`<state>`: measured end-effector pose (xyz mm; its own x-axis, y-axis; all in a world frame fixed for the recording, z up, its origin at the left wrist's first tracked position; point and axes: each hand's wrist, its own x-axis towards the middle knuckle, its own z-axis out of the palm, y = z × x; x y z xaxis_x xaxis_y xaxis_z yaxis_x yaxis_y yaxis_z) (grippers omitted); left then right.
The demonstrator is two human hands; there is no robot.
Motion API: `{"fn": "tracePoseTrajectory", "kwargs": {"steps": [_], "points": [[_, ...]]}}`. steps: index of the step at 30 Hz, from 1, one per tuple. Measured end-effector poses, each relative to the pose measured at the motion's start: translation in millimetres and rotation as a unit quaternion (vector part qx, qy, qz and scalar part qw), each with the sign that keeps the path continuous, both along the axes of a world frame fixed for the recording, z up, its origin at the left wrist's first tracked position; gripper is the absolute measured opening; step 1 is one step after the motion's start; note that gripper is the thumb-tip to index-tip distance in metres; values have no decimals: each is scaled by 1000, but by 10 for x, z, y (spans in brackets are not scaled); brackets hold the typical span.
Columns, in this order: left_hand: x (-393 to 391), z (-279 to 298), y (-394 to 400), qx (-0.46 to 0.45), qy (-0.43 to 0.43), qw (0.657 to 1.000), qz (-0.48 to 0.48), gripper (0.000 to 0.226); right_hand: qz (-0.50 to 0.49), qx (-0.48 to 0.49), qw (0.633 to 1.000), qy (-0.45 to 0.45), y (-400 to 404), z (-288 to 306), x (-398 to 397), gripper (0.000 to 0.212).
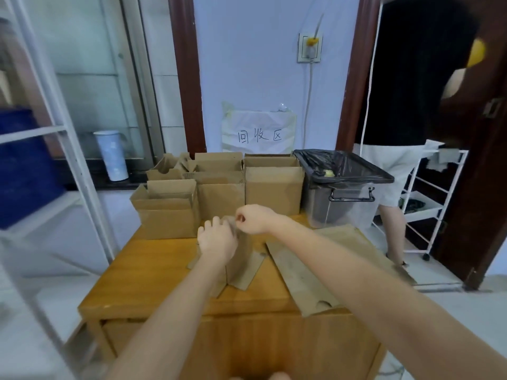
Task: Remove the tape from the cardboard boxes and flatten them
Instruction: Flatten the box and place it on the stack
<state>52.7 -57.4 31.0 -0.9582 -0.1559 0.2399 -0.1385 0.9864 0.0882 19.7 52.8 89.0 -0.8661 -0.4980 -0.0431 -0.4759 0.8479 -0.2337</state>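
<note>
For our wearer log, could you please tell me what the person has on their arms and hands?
Nothing shows: the left hand and right hand are bare, with no gloves, rings, watch or wristband in view. Both forearms are uncovered right down to the bottom edge of the picture, so any sleeves end out of view.

Bench left front: bare wood on the bench (153, 267).
Far edge: upright open boxes (219, 185) form a wall.
Right rear: lined bin (343, 187) blocks.
Right: flattened cardboard (310, 272) lies low, passable above.
</note>
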Motion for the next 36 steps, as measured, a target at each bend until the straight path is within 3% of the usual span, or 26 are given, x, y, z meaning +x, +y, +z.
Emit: {"fn": "tracePoseTrajectory", "kwargs": {"steps": [9, 20, 23, 29, 36], "points": [[166, 9, -258, 48, 0, 999, -12, 39, 3, -22, 1000, 11, -158, -240, 72, 32], [243, -35, -496, 191, -24, 979, -61, 42, -5, -52, 998, 46, -186, -317, 120, 19], [239, 10, -481, 167, -44, 983, -56, 39, -3, -36, 998, 60, -189, -319, 136, 15], [281, 180, -338, 25, -47, 998, -46, 33, 8, -7, 997, 76, -188, -301, 185, 19], [298, 327, -460, 25, 6, 999, -35, 25, 4, 12, 995, 104, -212, -308, 210, 36]]}}
